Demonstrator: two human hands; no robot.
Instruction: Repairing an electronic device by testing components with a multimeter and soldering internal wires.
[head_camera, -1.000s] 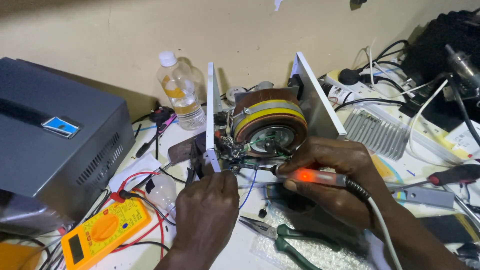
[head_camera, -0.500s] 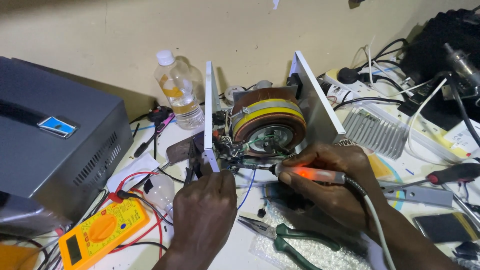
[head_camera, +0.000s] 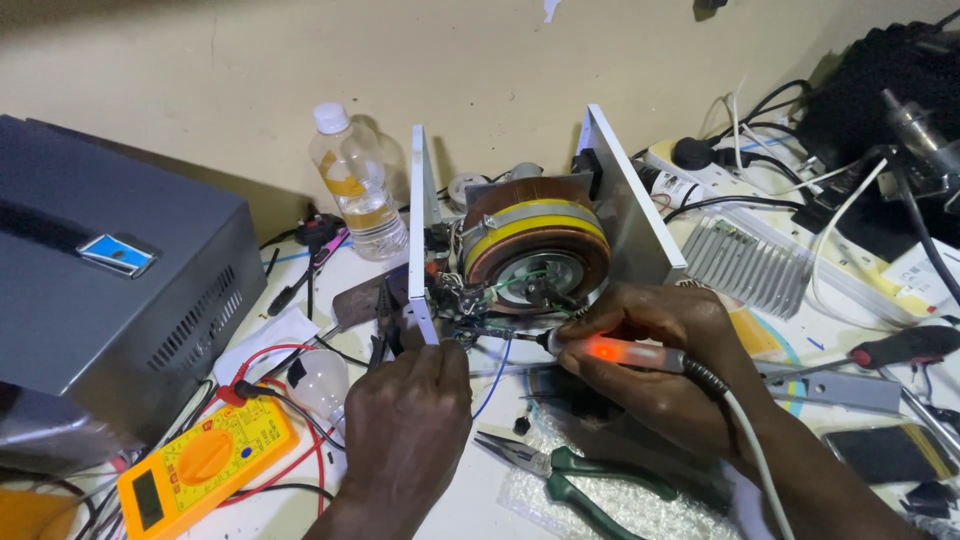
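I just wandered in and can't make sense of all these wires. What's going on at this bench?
A person is working on an opened electrical unit with a large copper-wound coil between two white panels. The right hand holds a soldering iron, glowing orange, with its tip at the small wired parts below the coil. The left hand steadies things at the left panel's lower edge. A yellow multimeter, green-handled pliers and a plastic bottle lie nearby.

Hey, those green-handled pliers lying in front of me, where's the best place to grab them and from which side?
Take the pliers by the two green handles, probably coming from above on the near right. They lie flat with the metal jaws pointing left toward the left hand, the handles spreading away to the right beneath the right hand, which holds the soldering iron.
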